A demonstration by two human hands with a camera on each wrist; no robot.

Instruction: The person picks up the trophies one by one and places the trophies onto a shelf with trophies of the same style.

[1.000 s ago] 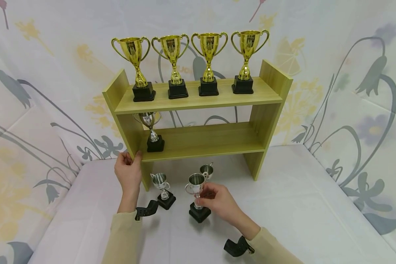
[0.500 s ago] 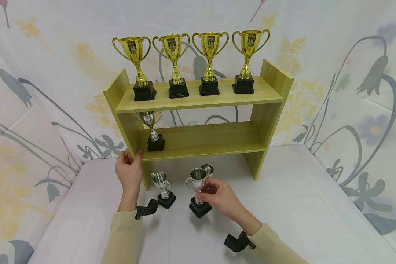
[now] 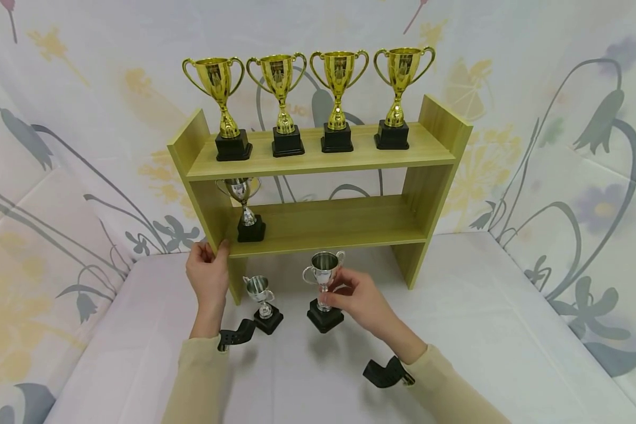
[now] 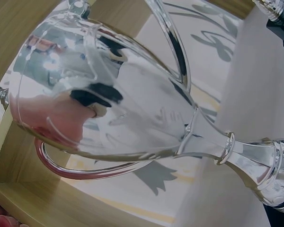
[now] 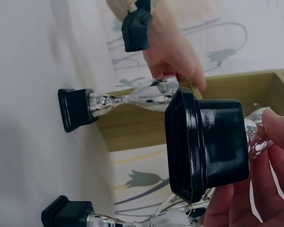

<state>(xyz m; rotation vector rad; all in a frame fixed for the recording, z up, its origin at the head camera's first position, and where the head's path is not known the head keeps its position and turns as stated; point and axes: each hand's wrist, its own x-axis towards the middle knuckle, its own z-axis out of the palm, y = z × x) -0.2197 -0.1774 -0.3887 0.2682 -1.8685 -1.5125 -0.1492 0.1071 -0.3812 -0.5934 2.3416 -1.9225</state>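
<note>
In the head view my right hand [image 3: 357, 291] pinches a silver trophy cup [image 3: 324, 277] by its stem, upright above the table. The right wrist view shows that trophy's black base [image 5: 208, 144] raised, its underside exposed. My left hand [image 3: 208, 268] grips the left side panel of a wooden shelf [image 3: 318, 171] beside the lower board. A second silver trophy [image 3: 265, 306] stands on the table near my left wrist and fills the left wrist view. Another silver trophy [image 5: 75, 213] stands low in the right wrist view; the held one hides it in the head view.
Several gold trophies [image 3: 339, 100] stand in a row on the top board. One silver trophy [image 3: 249, 218] is at the left end of the lower board. A white cloth covers the table [image 3: 482, 330], and patterned fabric [image 3: 509, 88] hangs behind the shelf.
My right hand has raised the silver trophy and moved it slightly right and toward the shelf, now covering the trophy behind it. The left hand has kept its grip on the shelf.
</note>
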